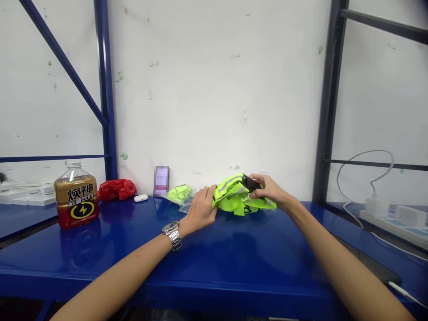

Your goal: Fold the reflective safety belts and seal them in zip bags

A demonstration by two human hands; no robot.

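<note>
A bright yellow-green reflective vest (230, 189) with silver stripes and black trim is bunched up between my two hands over the blue table. My left hand (202, 207), with a metal watch (172, 232) on its wrist, grips the left end of the bundle. On the other side, my right hand (265, 189) pinches a black part (250, 183) of the vest near its top edge. Loose folds hang below and to the right of the fingers. Just left of my left hand lies another folded yellow-green piece (179, 193) in clear plastic.
A large drink bottle (76, 196) stands at the left, with a red plastic bag (117, 189) and a white case (141, 198) behind it. A phone (161, 180) leans on the wall. At right are a dark flat device (371, 263), cables and a power strip (394, 227).
</note>
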